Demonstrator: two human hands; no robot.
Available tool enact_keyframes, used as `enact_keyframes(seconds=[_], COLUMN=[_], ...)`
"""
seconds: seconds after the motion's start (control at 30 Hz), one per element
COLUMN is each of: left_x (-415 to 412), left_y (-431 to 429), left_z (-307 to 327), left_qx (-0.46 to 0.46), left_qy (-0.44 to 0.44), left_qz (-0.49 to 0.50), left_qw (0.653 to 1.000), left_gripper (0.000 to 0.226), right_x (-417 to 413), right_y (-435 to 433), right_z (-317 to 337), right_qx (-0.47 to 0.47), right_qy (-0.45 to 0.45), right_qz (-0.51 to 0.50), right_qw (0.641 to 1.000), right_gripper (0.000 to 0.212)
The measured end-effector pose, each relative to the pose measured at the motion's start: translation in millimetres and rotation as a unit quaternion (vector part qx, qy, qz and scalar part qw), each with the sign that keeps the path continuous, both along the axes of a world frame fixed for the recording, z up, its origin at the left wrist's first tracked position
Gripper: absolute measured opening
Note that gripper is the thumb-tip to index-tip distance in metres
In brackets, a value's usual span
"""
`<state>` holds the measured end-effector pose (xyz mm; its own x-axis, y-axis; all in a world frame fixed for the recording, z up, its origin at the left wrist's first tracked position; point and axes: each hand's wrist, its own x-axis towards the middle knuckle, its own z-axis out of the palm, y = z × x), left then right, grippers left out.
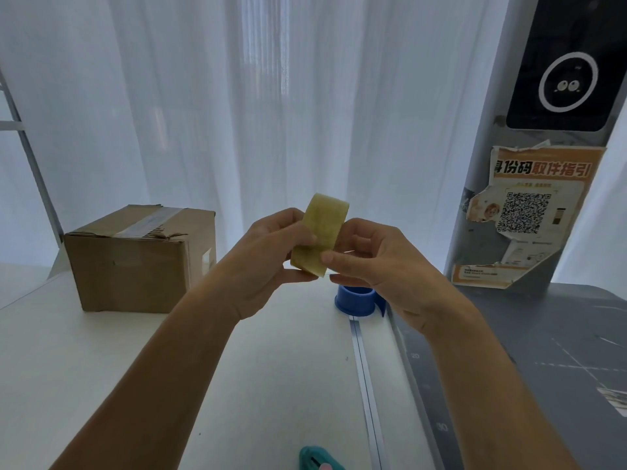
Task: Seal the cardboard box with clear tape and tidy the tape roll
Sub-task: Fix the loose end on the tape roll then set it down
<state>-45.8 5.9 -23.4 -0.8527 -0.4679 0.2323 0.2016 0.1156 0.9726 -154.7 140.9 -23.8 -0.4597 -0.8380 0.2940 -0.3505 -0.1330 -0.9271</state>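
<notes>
I hold one tape roll (320,234) up in front of me between my two hands, seen edge-on, its yellowish band tilted so the top leans to the right. My left hand (271,256) grips its left side, fingers curled round the lower part. My right hand (376,266) pinches the lower right edge with thumb and fingertips. Both hands are closed on the roll and nearly meet at its bottom corner.

One cardboard box (142,259) stands on the white table (101,368), off to the left of my left hand and a little beyond it. Its top flaps are down, and one strip of clear tape (149,220) runs across them; the near edge of the top looks crumpled.

Just under my right hand, one blue round plastic piece (356,301) sits on the table. Below both forearms, at the near edge, one teal object (319,459) is partly cut off, and I cannot tell what it is.

To the right of my right arm lies one grey cutting mat (543,351). Beyond it, one torn orange poster (529,212) with a QR code hangs on a grey post.
</notes>
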Motion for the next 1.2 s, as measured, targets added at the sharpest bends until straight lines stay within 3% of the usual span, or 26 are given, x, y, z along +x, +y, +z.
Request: enact_keyframes(seconds=[0.1,0.2,0.3,0.43,0.67,0.83,1.0,1.2], left_x=[1,1,2,0,-4,-5,-3,-4], left_y=[2,2,0,1,0,2,3,2], left_z=[-1,1,1,2,-1,-1,1,0], left_qx=[-0.057,-0.047,-0.008,0.005,0.038,0.089,0.029,0.01], left_qy=[-0.008,0.0,0.007,-0.017,-0.044,-0.035,-0.035,-0.048], left_qz=[-0.007,-0.003,-0.011,-0.001,0.015,0.02,0.03,0.027], left_qw=[0.998,0.999,1.0,1.0,0.998,0.995,0.999,0.998], left_gripper=[0.007,0.012,0.01,0.034,0.03,0.047,0.027,0.028], right_x=[2,0,-1,0,-3,-8,-7,-10], right_y=[-2,-2,0,-2,-8,-12,-19,-18], right_z=[1,0,-1,-1,-5,-11,-16,-16], right_qx=[-0.017,-0.022,0.0,0.017,0.046,0.028,0.013,0.028], right_qy=[-0.045,-0.051,-0.003,0.067,0.181,0.239,0.311,0.322], right_qz=[-0.001,-0.005,0.008,-0.011,-0.087,-0.103,-0.108,-0.112], right_qw=[0.999,0.998,1.0,0.998,0.978,0.965,0.944,0.94], right_gripper=[0.019,0.022,0.02,0.012,0.015,0.015,0.015,0.022])
